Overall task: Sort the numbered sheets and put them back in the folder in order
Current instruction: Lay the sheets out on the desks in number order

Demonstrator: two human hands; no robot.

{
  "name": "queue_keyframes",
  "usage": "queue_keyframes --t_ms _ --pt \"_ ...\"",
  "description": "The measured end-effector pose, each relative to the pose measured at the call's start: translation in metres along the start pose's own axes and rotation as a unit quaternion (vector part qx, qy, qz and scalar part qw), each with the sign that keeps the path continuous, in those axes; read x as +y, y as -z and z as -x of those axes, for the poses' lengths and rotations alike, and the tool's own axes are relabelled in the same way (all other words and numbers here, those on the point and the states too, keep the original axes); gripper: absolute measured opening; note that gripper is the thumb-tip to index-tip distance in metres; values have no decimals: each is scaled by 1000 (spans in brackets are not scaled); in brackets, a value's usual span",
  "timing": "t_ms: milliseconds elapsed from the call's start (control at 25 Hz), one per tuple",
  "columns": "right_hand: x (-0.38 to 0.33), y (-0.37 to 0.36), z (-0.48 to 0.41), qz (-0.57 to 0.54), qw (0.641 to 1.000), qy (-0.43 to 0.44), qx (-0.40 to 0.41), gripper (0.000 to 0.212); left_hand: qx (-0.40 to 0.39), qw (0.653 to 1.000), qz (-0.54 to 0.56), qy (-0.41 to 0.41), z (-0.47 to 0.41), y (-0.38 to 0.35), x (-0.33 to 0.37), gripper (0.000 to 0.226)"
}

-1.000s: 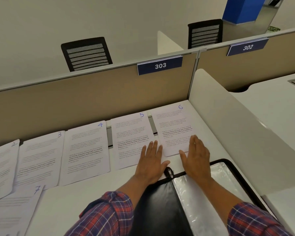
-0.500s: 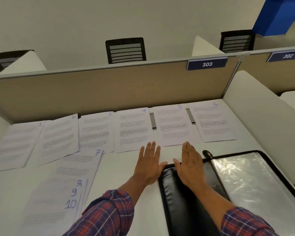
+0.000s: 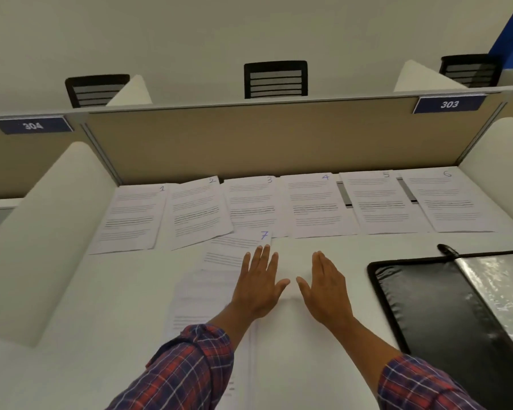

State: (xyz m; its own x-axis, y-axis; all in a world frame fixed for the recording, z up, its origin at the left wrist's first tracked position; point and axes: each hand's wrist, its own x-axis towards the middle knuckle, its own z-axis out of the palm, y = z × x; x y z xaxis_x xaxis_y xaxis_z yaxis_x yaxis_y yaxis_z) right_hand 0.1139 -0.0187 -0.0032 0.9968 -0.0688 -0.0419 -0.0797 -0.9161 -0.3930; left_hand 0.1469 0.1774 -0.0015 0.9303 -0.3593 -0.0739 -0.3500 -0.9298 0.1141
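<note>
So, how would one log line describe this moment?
left hand: open, over sheet 7 | right hand: open, over desk | sheets 1 to 6: rowed behind | folder: open, at right

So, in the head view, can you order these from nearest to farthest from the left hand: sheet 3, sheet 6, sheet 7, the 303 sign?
From the left hand:
1. sheet 7, partly under its fingers.
2. sheet 3, just beyond, in the back row.
3. sheet 6, at the far right of that row.
4. 303 sign, up on the partition, right.
</note>
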Motion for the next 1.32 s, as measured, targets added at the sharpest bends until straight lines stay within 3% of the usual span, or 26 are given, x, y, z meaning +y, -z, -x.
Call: queue_keyframes --t_ms 400,520,800,920,1320 --pt "-102 -44 -17 -46 995 -61 -69 65 -2 997 45 66 73 -20 -138 112" --pt "-111 -47 -36 -81 987 -115 -81 53 -11 996 62 64 85 -32 -153 111" --pt "-123 -56 -68 -127 962 -223 -94 38 4 997 45 65 89 -53 -157 85" --pt "-120 -57 -73 -219 940 -242 -95 25 8 997 43 68 88 -55 -155 82" --pt "-91 11 -57 -281 941 -172 72 16 -28 996 61 65 64 -51 -114 95"
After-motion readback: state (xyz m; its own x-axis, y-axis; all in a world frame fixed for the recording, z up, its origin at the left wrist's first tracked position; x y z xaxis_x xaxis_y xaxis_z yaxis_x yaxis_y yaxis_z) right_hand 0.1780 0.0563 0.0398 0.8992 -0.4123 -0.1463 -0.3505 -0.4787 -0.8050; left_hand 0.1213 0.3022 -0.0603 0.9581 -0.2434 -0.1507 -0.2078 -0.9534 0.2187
